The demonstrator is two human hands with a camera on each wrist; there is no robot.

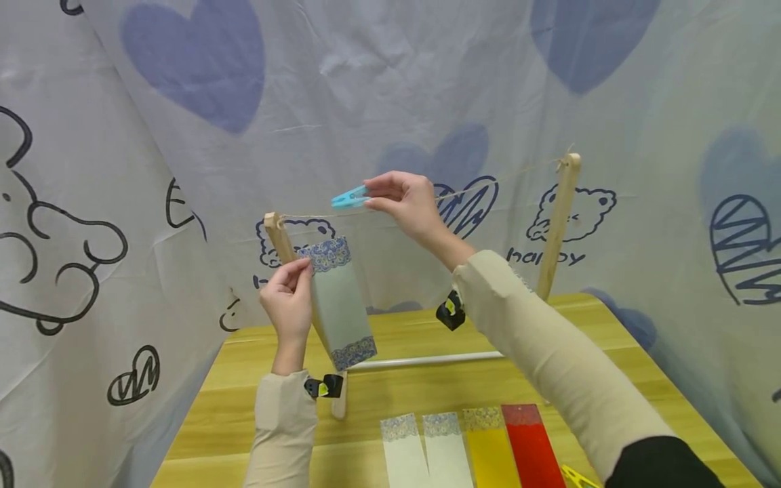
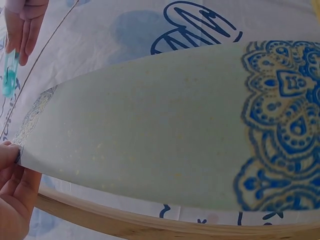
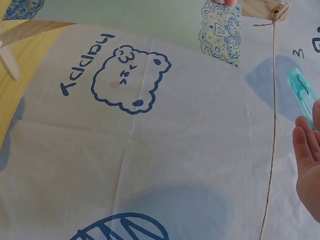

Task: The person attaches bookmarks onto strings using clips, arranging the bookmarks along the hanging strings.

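My left hand pinches a pale green paper strip near its top left corner. Blue-and-gold lace patterns band both ends of the strip, which hangs tilted just below the string near the left post. Between thumb and fingers, my right hand holds a light blue clothespin, its nose pointing left. That clothespin overlaps the string in the head view; in the right wrist view the clothespin appears to one side of the string. The left wrist view shows the strip bowed.
Wooden posts hold the string at both ends, with a white rod low between them. On the wooden table lie two pale strips, a yellow strip, a red strip and a yellow clothespin.
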